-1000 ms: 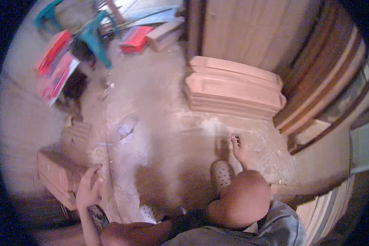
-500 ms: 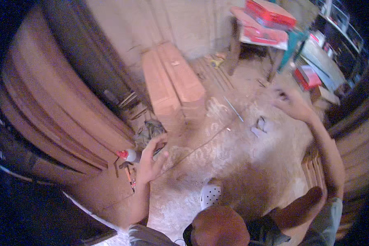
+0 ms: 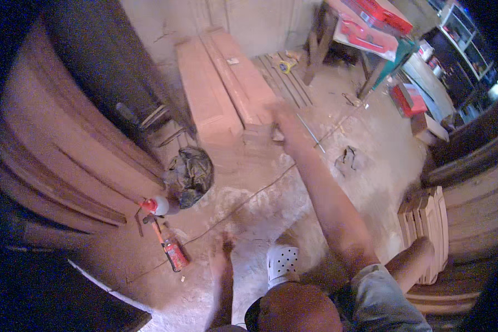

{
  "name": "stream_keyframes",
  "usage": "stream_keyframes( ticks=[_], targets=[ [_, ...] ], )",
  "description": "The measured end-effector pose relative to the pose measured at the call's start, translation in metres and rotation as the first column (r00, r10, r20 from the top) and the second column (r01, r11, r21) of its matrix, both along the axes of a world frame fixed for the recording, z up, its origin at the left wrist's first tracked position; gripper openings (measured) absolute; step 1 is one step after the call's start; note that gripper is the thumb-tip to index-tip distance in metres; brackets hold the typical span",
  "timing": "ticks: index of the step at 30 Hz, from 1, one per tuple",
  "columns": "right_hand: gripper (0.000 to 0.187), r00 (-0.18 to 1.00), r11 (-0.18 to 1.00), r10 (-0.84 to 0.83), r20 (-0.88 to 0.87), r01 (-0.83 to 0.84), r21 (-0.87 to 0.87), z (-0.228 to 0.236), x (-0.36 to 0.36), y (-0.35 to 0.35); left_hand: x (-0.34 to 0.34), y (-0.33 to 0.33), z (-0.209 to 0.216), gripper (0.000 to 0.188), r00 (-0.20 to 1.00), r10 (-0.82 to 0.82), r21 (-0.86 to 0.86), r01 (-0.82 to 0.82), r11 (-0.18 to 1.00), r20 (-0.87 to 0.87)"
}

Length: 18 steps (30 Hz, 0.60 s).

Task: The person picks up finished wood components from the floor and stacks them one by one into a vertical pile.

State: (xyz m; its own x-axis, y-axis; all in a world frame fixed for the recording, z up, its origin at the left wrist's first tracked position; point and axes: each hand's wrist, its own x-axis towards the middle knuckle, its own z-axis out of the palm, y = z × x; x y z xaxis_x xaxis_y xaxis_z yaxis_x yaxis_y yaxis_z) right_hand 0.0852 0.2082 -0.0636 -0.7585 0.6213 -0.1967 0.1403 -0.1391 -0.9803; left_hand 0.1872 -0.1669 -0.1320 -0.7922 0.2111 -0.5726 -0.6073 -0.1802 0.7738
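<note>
My right hand (image 3: 284, 120) reaches far forward, at the near right corner of two long reddish-brown wooden panels (image 3: 210, 83) lying side by side on the floor. Whether it touches the panel is unclear, as motion smears its fingers. Low over the floor, left of my white clog (image 3: 283, 265), my left hand (image 3: 223, 252) is also blurred. To its left lie a red bottle (image 3: 175, 255) and a hammer (image 3: 157, 229) with an orange handle. Just beyond them stands a white bottle with a red cap (image 3: 156, 205).
A dark crumpled bag (image 3: 191, 174) sits against the stacked boards on the left. A thin rod (image 3: 311, 133) and a crumpled scrap (image 3: 348, 160) lie on the dusty floor. A low table (image 3: 359, 41) bears red cases. Wooden pieces (image 3: 426, 232) stand at right.
My right arm has swung left and forward to the panels. My left hand has dropped back from beside the dark bag, toward me. The view has shifted slightly.
</note>
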Motion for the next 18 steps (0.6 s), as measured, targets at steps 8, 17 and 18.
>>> stream_keyframes(
  ticks=[8, 17, 18],
  targets=[
    [0.066, 0.966, 0.903, -0.177, 0.186, 0.235, -0.359, 0.047, -0.021, -0.053, 0.029, 0.039, 0.000, 0.037, 0.944, -0.330, 0.099, 0.329, 0.939, -0.003],
    [0.059, 0.987, 0.895, -0.135, 0.091, 0.161, -0.417, 0.032, -0.016, -0.025, -0.008, 0.052, 0.030, 0.035, 0.983, -0.181, -0.032, 0.180, 0.983, -0.032],
    [0.059, 0.988, 0.894, -0.128, 0.084, 0.152, -0.422, 0.033, -0.015, -0.028, -0.008, 0.049, 0.033, 0.035, 0.984, -0.174, -0.039, 0.173, 0.984, -0.038]
  ],
)
